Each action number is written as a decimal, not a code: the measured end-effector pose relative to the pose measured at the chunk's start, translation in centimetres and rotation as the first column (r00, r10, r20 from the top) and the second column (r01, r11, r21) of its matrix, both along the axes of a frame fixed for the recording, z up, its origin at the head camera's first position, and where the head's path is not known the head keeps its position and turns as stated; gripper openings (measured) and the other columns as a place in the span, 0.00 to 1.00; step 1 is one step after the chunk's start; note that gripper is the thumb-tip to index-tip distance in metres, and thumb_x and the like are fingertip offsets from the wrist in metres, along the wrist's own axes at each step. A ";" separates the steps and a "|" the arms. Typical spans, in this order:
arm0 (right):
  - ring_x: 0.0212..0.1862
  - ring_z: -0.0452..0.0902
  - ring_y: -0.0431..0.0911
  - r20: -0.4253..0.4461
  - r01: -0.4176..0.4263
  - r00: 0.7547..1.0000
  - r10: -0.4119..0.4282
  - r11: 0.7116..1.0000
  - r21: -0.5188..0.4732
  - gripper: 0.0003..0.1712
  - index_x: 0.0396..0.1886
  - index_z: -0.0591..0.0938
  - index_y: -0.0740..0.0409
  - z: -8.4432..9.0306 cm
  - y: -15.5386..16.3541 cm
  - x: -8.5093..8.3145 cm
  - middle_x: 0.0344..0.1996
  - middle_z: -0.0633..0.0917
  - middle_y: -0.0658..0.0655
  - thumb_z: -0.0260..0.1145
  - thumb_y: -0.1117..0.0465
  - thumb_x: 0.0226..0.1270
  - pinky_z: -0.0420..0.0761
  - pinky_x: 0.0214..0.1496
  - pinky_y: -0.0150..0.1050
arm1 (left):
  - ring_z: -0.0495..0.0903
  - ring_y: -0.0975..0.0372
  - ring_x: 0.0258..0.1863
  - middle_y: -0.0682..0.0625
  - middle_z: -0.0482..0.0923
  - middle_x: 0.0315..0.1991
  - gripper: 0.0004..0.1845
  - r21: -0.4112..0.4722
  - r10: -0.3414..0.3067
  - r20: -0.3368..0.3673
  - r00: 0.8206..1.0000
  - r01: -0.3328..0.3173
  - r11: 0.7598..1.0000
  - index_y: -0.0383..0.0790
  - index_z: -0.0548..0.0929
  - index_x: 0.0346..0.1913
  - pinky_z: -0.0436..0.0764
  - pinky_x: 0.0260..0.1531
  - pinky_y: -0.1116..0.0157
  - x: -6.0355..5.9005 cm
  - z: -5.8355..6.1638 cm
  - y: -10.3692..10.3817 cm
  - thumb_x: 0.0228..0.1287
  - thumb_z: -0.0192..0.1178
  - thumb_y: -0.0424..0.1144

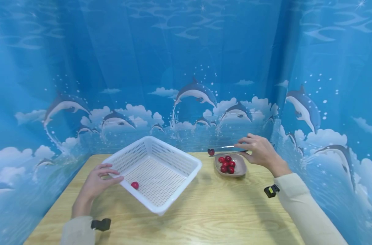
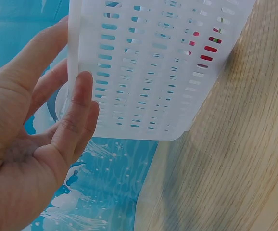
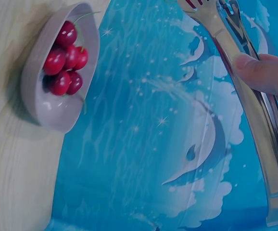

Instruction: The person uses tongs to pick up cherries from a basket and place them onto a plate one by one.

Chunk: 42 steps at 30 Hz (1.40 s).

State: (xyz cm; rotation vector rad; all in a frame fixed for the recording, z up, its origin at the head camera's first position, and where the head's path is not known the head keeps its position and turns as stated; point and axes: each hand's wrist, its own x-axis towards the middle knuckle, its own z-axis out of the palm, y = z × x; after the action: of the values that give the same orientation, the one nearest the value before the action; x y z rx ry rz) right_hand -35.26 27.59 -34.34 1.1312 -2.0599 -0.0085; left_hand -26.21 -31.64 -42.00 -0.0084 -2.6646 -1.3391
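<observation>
A white perforated plastic basket [image 1: 161,143] stands left of the middle, with one red cherry [image 1: 135,185] lying inside near its left wall. My left hand [image 1: 97,182] grips the basket's left rim, fingers on both sides of the wall in the left wrist view. Metal tongs [image 3: 247,96] are held in my right hand [image 1: 261,151], thumb pressed along one arm. At the tongs' tips hangs a dark red cherry [image 1: 211,151], just above and left of a small bowl [image 1: 241,166]. Several red cherries [image 3: 62,62], some with green stems, lie in that bowl.
A light wood-grain table [image 1: 204,217] carries the basket and bowl. Blue curtains [image 1: 186,51] printed with dolphins and clouds surround its back and sides. The bowl sits near the table's far edge.
</observation>
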 end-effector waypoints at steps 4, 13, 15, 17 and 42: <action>0.34 0.81 0.48 0.005 0.027 1.000 -0.027 1.000 0.009 0.22 0.42 0.93 0.51 -0.6 1.1 0.2 0.37 0.92 0.55 0.86 0.63 0.41 0.81 0.28 0.41 | 0.64 0.34 0.69 0.29 0.61 0.74 0.27 -0.004 0.007 0.008 1.000 -0.007 1.000 0.27 0.86 0.50 0.71 0.65 0.33 -0.1 0.0 -0.1 0.59 0.77 0.47; 0.33 0.79 0.47 0.018 0.080 0.997 -0.081 0.996 0.029 0.22 0.41 0.93 0.51 -1.5 3.5 0.3 0.36 0.92 0.54 0.86 0.62 0.41 0.79 0.26 0.40 | 0.66 0.35 0.68 0.30 0.60 0.75 0.27 0.003 0.005 0.034 0.999 -0.005 1.000 0.27 0.87 0.51 0.75 0.63 0.37 -0.1 0.0 -0.1 0.60 0.76 0.48; 0.33 0.79 0.47 0.024 0.081 0.996 -0.082 0.996 0.026 0.22 0.41 0.93 0.52 -1.6 4.0 0.2 0.36 0.92 0.54 0.86 0.63 0.41 0.80 0.27 0.40 | 0.66 0.35 0.68 0.29 0.60 0.75 0.27 -0.003 0.005 0.031 1.000 -0.005 1.000 0.27 0.87 0.51 0.76 0.62 0.37 -0.2 0.0 -0.2 0.60 0.76 0.49; 0.33 0.79 0.47 0.027 0.077 0.997 -0.077 0.997 0.020 0.22 0.41 0.93 0.52 -1.8 4.4 0.1 0.35 0.91 0.54 0.86 0.63 0.40 0.80 0.27 0.41 | 0.66 0.35 0.68 0.29 0.60 0.75 0.27 0.000 0.006 0.023 1.000 -0.006 1.000 0.27 0.87 0.51 0.76 0.63 0.37 -0.2 -0.1 -0.2 0.60 0.76 0.48; 0.35 0.81 0.50 0.229 0.348 0.903 -0.362 0.932 0.102 0.19 0.46 0.92 0.52 -4.4 7.5 -0.5 0.39 0.91 0.57 0.83 0.61 0.51 0.81 0.26 0.42 | 0.67 0.36 0.67 0.30 0.61 0.74 0.25 -0.002 -0.002 0.014 1.000 0.002 1.000 0.29 0.87 0.50 0.81 0.55 0.53 -0.2 -0.1 -0.3 0.60 0.76 0.47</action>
State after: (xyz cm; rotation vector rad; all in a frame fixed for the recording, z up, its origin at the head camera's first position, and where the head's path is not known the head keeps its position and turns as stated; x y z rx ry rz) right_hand -35.73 35.10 -38.70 0.8049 -2.4799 -0.1152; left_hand -26.41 -31.92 -42.11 -0.0020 -2.6781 -1.3429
